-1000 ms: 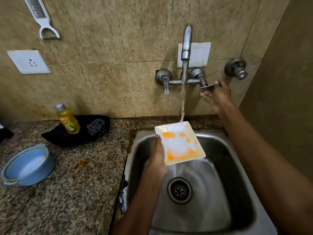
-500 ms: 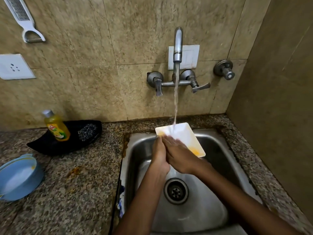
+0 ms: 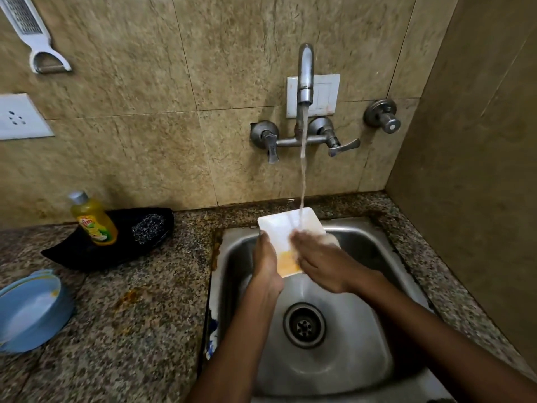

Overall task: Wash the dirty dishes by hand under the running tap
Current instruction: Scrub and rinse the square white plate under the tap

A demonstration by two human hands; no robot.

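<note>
A white square plate [image 3: 280, 228] with an orange smear near its lower edge is tilted over the steel sink [image 3: 363, 359]. Water runs from the wall tap [image 3: 305, 74] onto the plate's upper part. My left hand [image 3: 266, 263] grips the plate's left edge. Across the plate's face lies my right hand [image 3: 322, 261], its fingers flat and blurred. It hides the plate's right half.
A yellow dish soap bottle [image 3: 93, 219] and a steel scrubber [image 3: 146, 226] sit in a black dish [image 3: 72, 251] on the granite counter [image 3: 130, 330]. A blue bowl [image 3: 29, 311] stands at the left edge. The drain [image 3: 304, 325] is below my hands.
My right hand left the tap handle and came down onto the plate, then slid to its right side. Much of the orange smear has washed off. The tap keeps running.
</note>
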